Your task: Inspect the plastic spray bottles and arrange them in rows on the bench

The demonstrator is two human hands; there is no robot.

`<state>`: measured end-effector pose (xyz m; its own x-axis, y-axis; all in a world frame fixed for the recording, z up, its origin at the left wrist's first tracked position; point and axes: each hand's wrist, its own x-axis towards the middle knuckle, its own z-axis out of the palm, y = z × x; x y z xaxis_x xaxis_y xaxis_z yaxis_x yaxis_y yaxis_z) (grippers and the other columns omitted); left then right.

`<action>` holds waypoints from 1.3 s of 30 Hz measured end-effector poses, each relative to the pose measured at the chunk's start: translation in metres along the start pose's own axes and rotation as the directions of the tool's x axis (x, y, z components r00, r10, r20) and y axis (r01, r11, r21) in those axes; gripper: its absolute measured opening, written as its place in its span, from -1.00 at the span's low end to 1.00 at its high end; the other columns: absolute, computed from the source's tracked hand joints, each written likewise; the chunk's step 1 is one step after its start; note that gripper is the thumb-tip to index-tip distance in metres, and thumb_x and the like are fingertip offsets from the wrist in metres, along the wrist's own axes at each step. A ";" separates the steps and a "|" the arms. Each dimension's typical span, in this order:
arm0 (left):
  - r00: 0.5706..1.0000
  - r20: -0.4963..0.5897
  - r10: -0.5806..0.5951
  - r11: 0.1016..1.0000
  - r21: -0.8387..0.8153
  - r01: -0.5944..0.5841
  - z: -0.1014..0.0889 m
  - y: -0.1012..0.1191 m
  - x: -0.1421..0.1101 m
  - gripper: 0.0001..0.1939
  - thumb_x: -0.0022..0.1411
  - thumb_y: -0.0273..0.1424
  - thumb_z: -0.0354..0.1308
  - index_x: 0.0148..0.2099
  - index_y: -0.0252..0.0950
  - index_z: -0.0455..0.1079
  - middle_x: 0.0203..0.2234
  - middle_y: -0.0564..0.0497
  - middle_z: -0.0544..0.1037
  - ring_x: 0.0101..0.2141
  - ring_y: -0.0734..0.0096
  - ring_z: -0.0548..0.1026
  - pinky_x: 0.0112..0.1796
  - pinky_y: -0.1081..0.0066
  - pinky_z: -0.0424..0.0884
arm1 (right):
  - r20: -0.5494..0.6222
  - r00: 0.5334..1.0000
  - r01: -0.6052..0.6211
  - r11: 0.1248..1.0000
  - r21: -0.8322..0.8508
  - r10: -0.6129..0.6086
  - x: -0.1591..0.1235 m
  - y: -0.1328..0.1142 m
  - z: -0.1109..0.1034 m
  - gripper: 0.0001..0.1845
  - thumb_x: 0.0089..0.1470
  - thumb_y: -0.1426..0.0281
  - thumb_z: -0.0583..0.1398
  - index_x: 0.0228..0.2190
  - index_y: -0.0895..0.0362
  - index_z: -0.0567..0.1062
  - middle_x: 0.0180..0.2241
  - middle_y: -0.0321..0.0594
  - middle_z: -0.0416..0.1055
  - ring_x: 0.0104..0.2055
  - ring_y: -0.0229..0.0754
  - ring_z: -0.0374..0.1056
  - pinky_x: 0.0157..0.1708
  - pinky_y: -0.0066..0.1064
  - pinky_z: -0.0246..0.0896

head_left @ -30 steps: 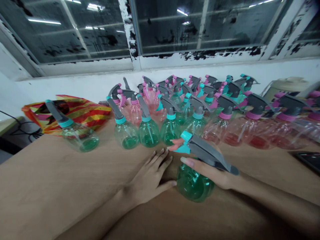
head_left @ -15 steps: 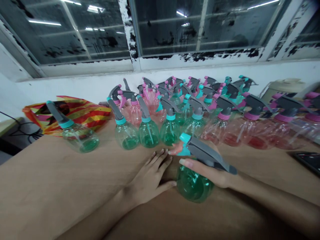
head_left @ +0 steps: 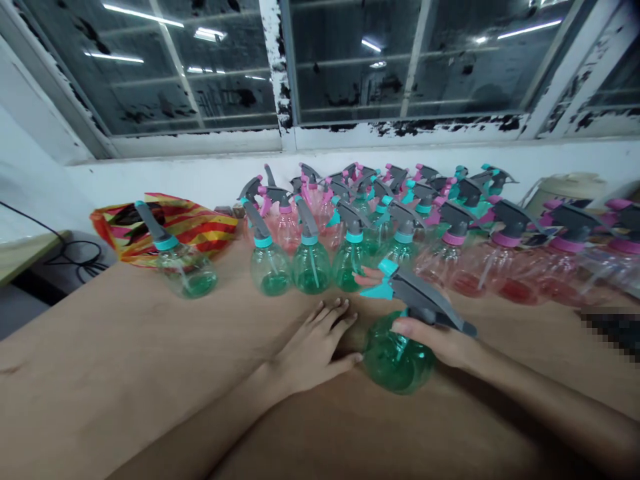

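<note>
My right hand (head_left: 435,341) is wrapped round the neck of a green spray bottle (head_left: 395,360) with a grey and turquoise trigger head, its nozzle pointing left. The thumb lies across the near side, and some fingers show behind the nozzle; the rest are hidden. Beside that bottle, my left hand (head_left: 315,347) lies on the wooden table (head_left: 240,427) with its fingers apart, holding nothing. Its thumb tip comes close to the bottle's side; I cannot tell whether they touch. Just beyond its fingertips stands another green spray bottle (head_left: 350,267).
Rows of green and pink spray bottles (head_left: 465,273) stand along the back. One green spray bottle (head_left: 193,273) stands apart at left, before a red and yellow plastic bag (head_left: 210,233). A dark object (head_left: 613,330), pixelated, lies at right. Behind are windows and a beige container (head_left: 565,190).
The view has shifted, so the bottles and both hands appear farther right. The held bottle is a little more upright, still in my right hand. My left hand stays flat on the table.
</note>
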<state>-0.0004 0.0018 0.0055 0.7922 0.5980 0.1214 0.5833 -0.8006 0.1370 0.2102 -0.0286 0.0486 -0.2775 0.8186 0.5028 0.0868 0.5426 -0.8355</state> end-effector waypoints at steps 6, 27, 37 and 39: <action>0.997 -0.067 -0.035 0.965 -0.262 0.017 -0.008 0.011 -0.005 -0.20 0.06 -0.27 0.26 0.27 -0.29 -0.01 0.15 -0.18 0.26 0.13 0.05 0.25 0.08 0.09 0.24 | -0.082 0.996 0.012 0.995 -0.102 -0.020 -0.005 0.004 0.005 -0.55 0.05 0.17 0.21 0.01 -0.07 0.41 -0.14 -0.20 0.48 -0.03 0.02 0.36 -0.14 -0.16 0.34; 0.809 -0.417 -0.415 0.906 -0.274 0.323 -0.057 -0.033 -0.133 -0.50 0.18 -0.16 0.16 0.10 -0.20 0.15 -0.03 -0.10 0.35 -0.08 0.10 0.42 -0.11 0.08 0.41 | 0.076 0.979 0.203 0.937 -0.284 -0.189 0.048 -0.014 0.127 -0.38 -0.08 0.12 0.30 0.00 0.06 0.35 -0.01 -0.12 0.39 0.02 -0.08 0.30 0.00 -0.18 0.22; 0.662 -0.628 -0.409 0.901 -0.163 0.402 -0.053 -0.128 -0.130 -0.44 0.13 -0.14 0.15 0.10 -0.31 0.15 -0.15 -0.15 0.43 -0.16 0.09 0.46 -0.24 0.16 0.45 | -0.095 0.995 -0.050 0.867 -0.496 0.003 0.071 0.013 0.112 -0.61 0.07 0.18 0.17 -0.10 0.11 0.42 -0.10 -0.10 0.45 -0.32 -0.13 0.43 -0.20 -0.20 0.31; 0.665 -0.640 -0.386 0.903 -0.116 0.413 -0.053 -0.136 -0.125 -0.46 0.13 -0.15 0.18 0.07 -0.29 0.19 -0.17 -0.14 0.44 -0.14 0.05 0.45 -0.18 0.11 0.42 | -0.114 0.993 -0.081 0.844 -0.531 0.023 0.077 0.016 0.109 -0.56 0.06 0.17 0.16 -0.06 0.14 0.40 -0.08 -0.07 0.45 -0.36 -0.11 0.43 -0.20 -0.16 0.31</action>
<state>-0.1882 0.0386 0.0240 0.1870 0.7304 0.6569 0.8332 -0.4722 0.2879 0.0863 0.0224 0.0500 -0.1642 0.8470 0.5056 0.6034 0.4917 -0.6278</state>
